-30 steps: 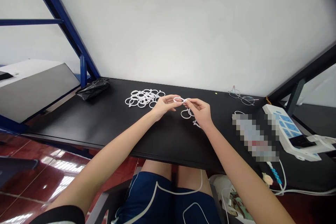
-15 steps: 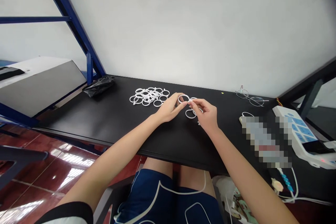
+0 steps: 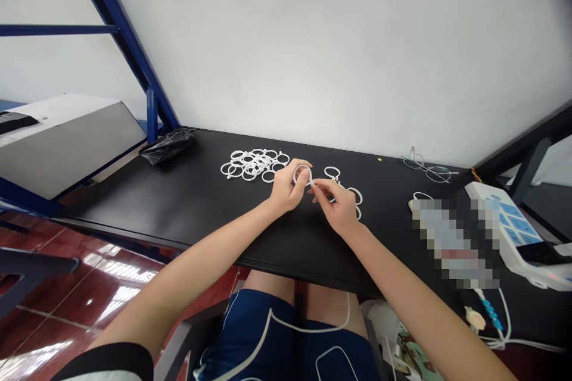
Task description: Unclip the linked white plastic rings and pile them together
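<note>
I'm watching on the head feed. The white ring (image 3: 302,166) is now sitting further left and nearer than half a second ago, tucked in against the left hand (image 3: 288,189) above the counter (image 3: 214,208). Left grip is closing around it: fingers curling behind, thumb lying across the opening; I'm not able to tell if it's passing through. Right hand (image 3: 338,205) is pinching the ring's near right edge, thumb and forefinger nearly together; the join there is showing too small to read. Loose rings (image 3: 361,195) are now showing on the right and far sides of the right hand, clear of the held one. The ring pile (image 3: 254,165) is lying left, looking unchanged. My read: both grips are now working one separate ring, probably at its join, with left bracing and right doing the fine work.
</note>
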The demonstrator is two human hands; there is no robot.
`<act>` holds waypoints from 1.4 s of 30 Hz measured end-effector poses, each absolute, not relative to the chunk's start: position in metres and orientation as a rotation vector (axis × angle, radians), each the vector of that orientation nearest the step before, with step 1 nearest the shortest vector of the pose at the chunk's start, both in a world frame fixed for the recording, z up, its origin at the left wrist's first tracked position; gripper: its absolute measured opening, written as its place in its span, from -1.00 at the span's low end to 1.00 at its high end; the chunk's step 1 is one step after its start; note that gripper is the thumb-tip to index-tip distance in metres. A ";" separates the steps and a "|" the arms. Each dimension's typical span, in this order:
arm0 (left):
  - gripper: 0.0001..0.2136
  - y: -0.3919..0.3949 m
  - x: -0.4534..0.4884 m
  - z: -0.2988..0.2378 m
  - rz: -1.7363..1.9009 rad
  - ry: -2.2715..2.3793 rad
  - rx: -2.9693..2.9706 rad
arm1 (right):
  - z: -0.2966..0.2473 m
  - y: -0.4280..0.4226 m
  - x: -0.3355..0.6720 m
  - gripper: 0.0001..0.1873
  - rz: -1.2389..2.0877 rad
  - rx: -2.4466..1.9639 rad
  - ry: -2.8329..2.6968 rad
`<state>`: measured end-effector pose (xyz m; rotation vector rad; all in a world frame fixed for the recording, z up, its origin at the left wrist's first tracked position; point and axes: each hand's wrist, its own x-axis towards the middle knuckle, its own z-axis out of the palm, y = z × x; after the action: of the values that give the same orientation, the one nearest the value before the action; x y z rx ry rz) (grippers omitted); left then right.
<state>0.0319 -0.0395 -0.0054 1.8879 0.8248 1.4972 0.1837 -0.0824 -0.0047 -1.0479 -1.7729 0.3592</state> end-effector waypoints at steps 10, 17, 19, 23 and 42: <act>-0.45 -0.038 0.043 -0.001 1.473 0.785 1.462 | -0.012 -0.080 0.174 -0.58 -0.067 -1.199 -2.105; -0.58 -0.028 0.043 -0.004 1.277 0.785 1.347 | -0.018 -0.077 0.172 -0.53 -0.373 -1.280 -2.091; -0.61 -0.025 0.044 -0.006 1.234 0.755 1.283 | -0.019 -0.076 0.172 -0.53 -0.394 -1.326 -2.070; -0.62 -0.020 0.045 -0.012 1.081 0.695 1.040 | -0.021 -0.074 0.173 -0.54 -0.421 -1.377 -2.054; -0.58 -0.029 0.049 -0.006 1.041 0.783 0.921 | -0.023 -0.075 0.171 -0.52 -0.357 -1.302 -2.099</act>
<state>0.0491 -0.0288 -0.0062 0.9208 0.7827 1.0414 0.1715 -0.0746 -0.0233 -1.3023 -2.0986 -0.3573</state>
